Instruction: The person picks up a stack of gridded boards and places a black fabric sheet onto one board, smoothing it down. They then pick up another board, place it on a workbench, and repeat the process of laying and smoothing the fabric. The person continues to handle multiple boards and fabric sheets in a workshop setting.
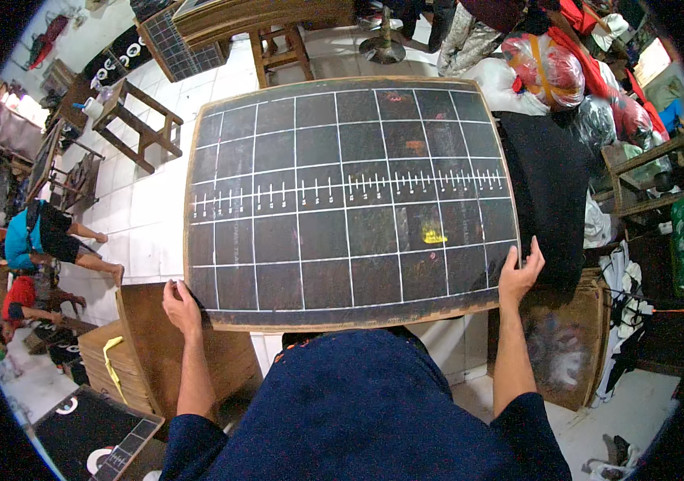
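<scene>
A large black board [322, 240] with a painted white grid and a row of tick marks across its middle lies in front of me. Its edges are bare and brown, and a yellow smear [433, 233] marks its right half. My left hand [181, 307] is at the near left corner, fingers bent against the side edge. At the right side, my right hand [521, 276] has its thumb over the rim and its fingers outside it. Both hands appear to grip the board by its sides; what supports it underneath is mostly hidden.
Black cloth [549, 192] hangs beside the board's right edge. Wooden boards [554, 341] lean at the lower right, and a stack of boards [113, 369] stands lower left. A wooden stool [137, 124] is on the white tiled floor. Stuffed clear bags [546, 72] fill the upper right. Two people [37, 240] sit left.
</scene>
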`<act>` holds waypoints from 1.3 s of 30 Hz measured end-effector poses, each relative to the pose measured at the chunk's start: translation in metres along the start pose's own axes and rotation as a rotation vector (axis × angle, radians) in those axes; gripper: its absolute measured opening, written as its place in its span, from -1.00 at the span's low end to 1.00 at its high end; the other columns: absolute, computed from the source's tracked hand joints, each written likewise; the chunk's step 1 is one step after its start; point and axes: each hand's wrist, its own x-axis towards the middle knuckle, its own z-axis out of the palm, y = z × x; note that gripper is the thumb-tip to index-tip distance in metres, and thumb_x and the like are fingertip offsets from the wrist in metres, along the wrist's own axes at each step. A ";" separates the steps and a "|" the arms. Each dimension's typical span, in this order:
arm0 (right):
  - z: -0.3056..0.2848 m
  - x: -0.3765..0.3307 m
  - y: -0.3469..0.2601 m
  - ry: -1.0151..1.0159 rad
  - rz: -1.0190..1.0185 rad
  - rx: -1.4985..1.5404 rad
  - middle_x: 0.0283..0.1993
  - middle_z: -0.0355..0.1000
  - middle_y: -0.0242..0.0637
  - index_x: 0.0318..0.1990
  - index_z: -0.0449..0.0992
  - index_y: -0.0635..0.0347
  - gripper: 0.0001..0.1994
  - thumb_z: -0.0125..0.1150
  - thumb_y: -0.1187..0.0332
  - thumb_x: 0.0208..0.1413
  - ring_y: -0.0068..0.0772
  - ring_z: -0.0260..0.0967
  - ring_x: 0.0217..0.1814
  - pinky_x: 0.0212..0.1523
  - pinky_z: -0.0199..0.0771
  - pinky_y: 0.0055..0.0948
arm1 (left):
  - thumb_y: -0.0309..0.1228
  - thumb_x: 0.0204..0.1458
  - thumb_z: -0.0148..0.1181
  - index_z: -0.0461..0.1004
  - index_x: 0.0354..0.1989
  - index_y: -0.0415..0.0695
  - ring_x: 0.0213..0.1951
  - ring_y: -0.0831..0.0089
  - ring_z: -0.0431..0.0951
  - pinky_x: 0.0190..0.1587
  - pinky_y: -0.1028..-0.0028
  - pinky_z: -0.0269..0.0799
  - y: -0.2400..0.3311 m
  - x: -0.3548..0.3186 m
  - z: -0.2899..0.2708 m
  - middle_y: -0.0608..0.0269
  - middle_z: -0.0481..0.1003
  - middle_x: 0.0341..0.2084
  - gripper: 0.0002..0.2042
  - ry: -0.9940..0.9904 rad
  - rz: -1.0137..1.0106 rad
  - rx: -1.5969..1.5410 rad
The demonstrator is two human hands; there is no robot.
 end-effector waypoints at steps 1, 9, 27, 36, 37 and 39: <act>-0.015 -0.009 -0.004 -0.109 0.075 0.116 -0.02 0.48 -0.05 0.14 0.48 0.26 -0.64 0.28 0.39 0.21 -0.11 0.46 0.00 -0.02 0.47 -0.22 | -0.18 0.28 0.14 0.50 -0.03 -0.33 -0.16 0.14 0.53 -0.02 0.23 0.41 0.007 -0.017 -0.007 0.00 0.54 -0.22 -0.61 0.134 0.120 0.008; -0.147 -0.127 -0.063 -1.658 0.342 0.645 -0.31 0.55 -0.29 -0.12 0.56 0.33 -0.87 0.18 0.56 0.20 -0.63 0.48 -0.41 -0.50 0.49 -0.54 | -0.57 0.20 0.23 0.48 -0.15 -0.24 -0.26 0.57 0.54 -0.17 0.51 0.51 0.033 -0.176 -0.091 0.34 0.55 -0.33 -0.90 -1.302 -0.212 -0.515; -0.227 -0.214 -0.068 -2.127 0.648 0.390 -0.22 0.62 -0.40 0.06 0.58 0.11 -0.60 0.09 0.54 0.04 -0.53 0.51 -0.43 -0.53 0.62 -0.45 | -0.46 0.15 0.30 0.65 -0.08 -0.27 -0.28 0.58 0.55 -0.12 0.44 0.51 -0.195 -0.222 -0.120 0.39 0.64 -0.31 -0.79 -1.639 -0.211 -0.328; -0.284 -0.299 -0.082 -2.010 0.442 0.391 -0.27 0.62 -0.32 0.07 0.60 0.08 -0.66 0.10 0.38 0.15 -0.48 0.54 -0.45 -0.40 0.62 -0.29 | -0.40 0.18 0.27 0.64 -0.09 -0.26 -0.29 0.56 0.53 -0.14 0.42 0.50 -0.235 -0.235 -0.145 0.36 0.63 -0.34 -0.78 -1.565 -0.336 -0.314; -0.296 -0.305 -0.083 -1.813 0.214 0.456 -0.34 0.60 -0.36 -0.01 0.62 0.14 -0.72 0.13 0.32 0.17 -0.52 0.53 -0.40 -0.30 0.58 -0.31 | -0.39 0.18 0.27 0.63 -0.09 -0.26 -0.29 0.56 0.53 -0.15 0.42 0.50 -0.237 -0.235 -0.144 0.35 0.63 -0.34 -0.78 -1.560 -0.340 -0.314; -0.312 -0.320 -0.085 -1.770 0.135 0.417 -0.18 0.62 -0.18 0.03 0.58 0.18 -0.69 0.21 0.28 0.17 -0.38 0.55 -0.23 -0.13 0.55 -0.25 | -0.38 0.19 0.26 0.63 -0.09 -0.25 -0.29 0.56 0.53 -0.15 0.41 0.50 -0.239 -0.236 -0.140 0.35 0.62 -0.35 -0.78 -1.558 -0.341 -0.313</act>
